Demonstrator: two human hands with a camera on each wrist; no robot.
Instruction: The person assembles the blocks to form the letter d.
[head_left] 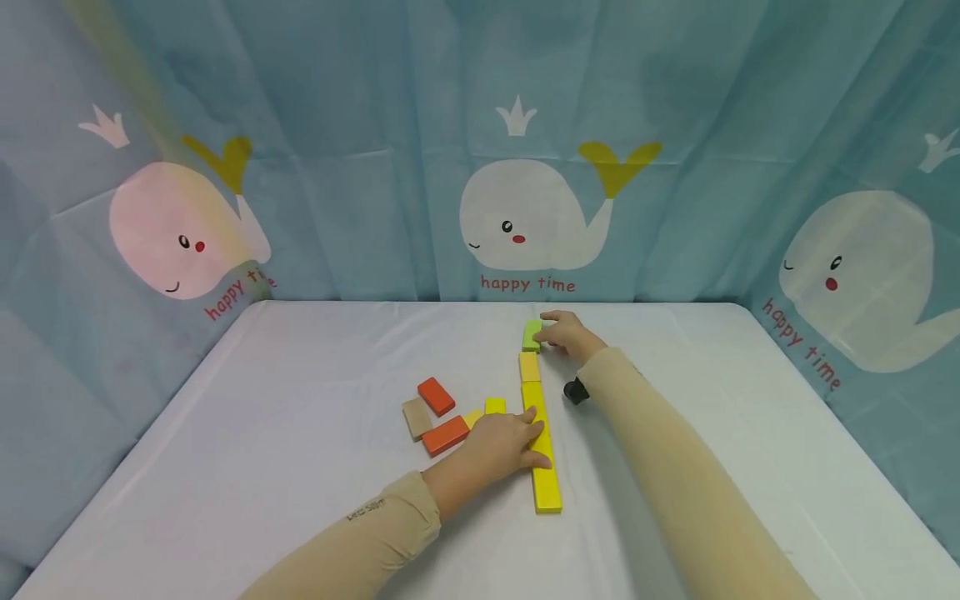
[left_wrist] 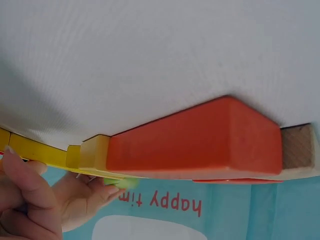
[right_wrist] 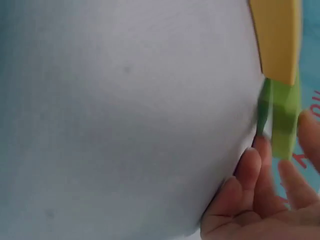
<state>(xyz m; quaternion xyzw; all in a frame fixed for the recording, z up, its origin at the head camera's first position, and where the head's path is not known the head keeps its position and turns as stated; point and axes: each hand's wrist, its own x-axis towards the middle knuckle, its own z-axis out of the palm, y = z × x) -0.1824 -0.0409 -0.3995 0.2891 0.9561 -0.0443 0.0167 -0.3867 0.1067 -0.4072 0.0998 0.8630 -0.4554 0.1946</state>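
Observation:
A row of yellow blocks [head_left: 547,493] runs away from me on the white table. My left hand [head_left: 495,446] rests over the middle of this row, fingertips touching the yellow blocks. At the row's far end sits a paler yellow-orange block [head_left: 529,367]. Just past it, my right hand [head_left: 567,335] pinches a light green block [head_left: 532,330] between thumb and finger. In the right wrist view, this light green block [right_wrist: 285,120] appears slightly raised, with a darker green piece [right_wrist: 263,107] beneath or behind it; their exact contact is unclear.
Left of the row lie two red blocks [head_left: 446,435], a bare wood block [head_left: 416,418], a pale yellow block [head_left: 472,417] and a yellow block [head_left: 495,405]. A blue whale-print curtain [head_left: 360,208] surrounds the table [head_left: 262,467]. A small black object [head_left: 576,392] shows at the right wrist.

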